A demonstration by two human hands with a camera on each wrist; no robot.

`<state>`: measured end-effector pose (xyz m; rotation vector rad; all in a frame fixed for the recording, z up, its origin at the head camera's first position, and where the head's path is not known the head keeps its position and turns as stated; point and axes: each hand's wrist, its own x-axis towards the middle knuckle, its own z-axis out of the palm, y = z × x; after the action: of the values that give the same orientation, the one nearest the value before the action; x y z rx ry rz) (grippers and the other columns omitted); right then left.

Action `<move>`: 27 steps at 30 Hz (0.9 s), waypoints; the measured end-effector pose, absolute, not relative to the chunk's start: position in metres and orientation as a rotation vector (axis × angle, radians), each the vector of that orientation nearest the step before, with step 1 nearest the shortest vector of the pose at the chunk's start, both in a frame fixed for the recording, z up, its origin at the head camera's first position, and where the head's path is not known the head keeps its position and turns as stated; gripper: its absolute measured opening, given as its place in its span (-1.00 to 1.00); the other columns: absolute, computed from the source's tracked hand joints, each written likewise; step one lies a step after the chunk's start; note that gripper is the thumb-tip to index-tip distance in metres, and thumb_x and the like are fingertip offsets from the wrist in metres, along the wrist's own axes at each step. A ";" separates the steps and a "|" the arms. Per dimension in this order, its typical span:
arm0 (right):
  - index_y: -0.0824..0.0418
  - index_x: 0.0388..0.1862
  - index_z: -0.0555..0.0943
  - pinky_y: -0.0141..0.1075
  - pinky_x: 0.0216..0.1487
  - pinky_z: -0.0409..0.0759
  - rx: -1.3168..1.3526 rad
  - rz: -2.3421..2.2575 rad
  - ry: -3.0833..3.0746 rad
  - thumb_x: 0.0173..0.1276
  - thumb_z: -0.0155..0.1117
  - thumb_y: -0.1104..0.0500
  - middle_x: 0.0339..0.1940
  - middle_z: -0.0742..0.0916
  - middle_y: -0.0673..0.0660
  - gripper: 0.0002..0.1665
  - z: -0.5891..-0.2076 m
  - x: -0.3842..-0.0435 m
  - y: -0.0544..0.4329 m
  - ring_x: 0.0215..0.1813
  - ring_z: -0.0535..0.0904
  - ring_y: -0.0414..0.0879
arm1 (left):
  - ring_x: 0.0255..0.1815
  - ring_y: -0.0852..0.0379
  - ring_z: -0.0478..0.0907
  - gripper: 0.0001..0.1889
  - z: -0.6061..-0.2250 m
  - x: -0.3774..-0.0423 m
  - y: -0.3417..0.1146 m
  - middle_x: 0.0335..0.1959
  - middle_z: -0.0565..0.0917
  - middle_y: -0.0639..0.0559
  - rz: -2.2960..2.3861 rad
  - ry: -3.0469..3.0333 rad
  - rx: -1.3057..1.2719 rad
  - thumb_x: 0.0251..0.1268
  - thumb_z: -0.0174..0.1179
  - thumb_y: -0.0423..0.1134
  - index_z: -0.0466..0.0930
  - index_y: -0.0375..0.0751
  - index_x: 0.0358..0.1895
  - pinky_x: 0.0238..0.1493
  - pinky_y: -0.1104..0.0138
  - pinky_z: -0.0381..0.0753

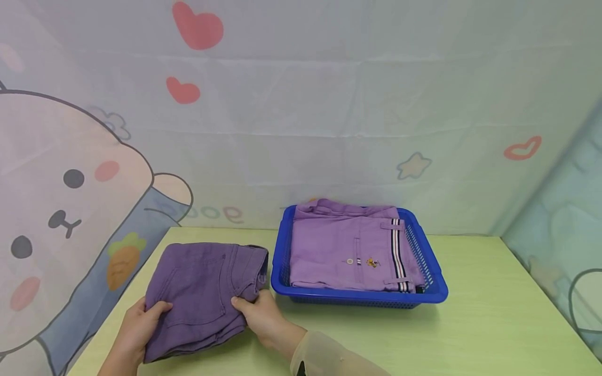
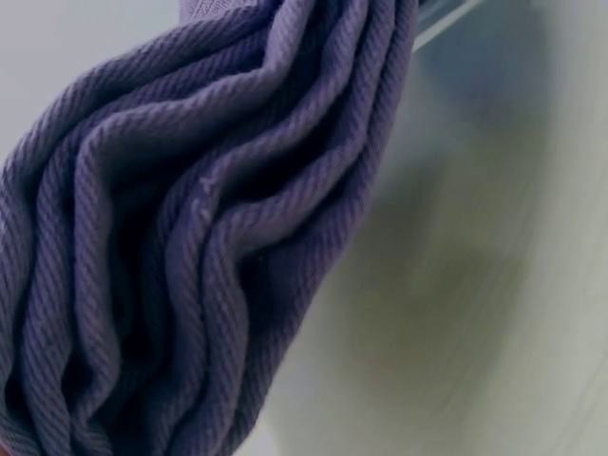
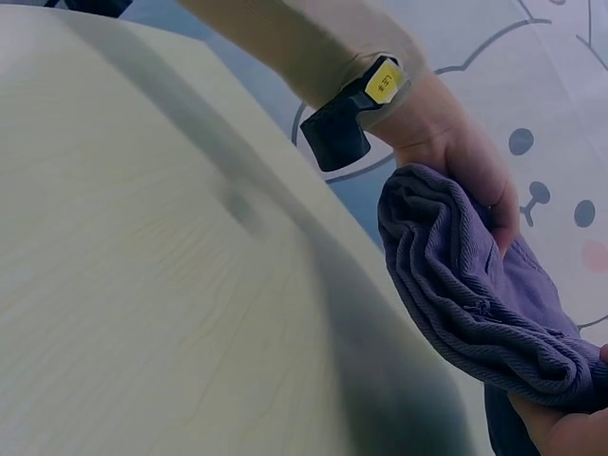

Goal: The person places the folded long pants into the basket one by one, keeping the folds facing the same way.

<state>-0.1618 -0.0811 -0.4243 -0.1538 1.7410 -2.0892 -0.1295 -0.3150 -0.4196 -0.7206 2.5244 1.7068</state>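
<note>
Folded dark purple trousers (image 1: 202, 292) lie at the left of the pale green table (image 1: 494, 324). My left hand (image 1: 143, 318) grips their near left corner, thumb on top. My right hand (image 1: 254, 308) grips the near right edge, thumb on top and fingers underneath. In the left wrist view the stacked folds of the trousers (image 2: 190, 256) fill the frame above the table (image 2: 475, 313); the hand itself is out of view there. The right wrist view shows the left hand (image 3: 465, 171) curled round the cloth (image 3: 475, 294), with part of the right hand (image 3: 560, 432) at the bottom corner.
A blue plastic basket (image 1: 435, 292) stands at the middle back of the table, with lighter purple folded trousers (image 1: 348, 245) with a striped band in it. A cartoon-printed backdrop (image 1: 70, 183) walls the table at the back and both sides.
</note>
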 end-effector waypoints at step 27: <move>0.34 0.14 0.49 -0.20 0.14 0.56 -0.214 -2.112 1.702 0.36 0.16 0.20 0.02 0.70 0.14 -0.59 -0.409 -0.157 -0.076 0.06 0.63 -0.04 | -0.35 0.34 0.55 -0.39 -0.405 -0.126 -0.317 -0.13 0.58 0.06 1.828 2.444 -0.726 0.29 0.08 -0.19 0.16 -0.39 0.33 -0.32 0.35 0.62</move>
<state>-0.1565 -0.0755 -0.4090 -0.2141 1.7017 -2.1120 -0.1264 -0.3167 -0.4054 -0.7260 2.4438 1.8279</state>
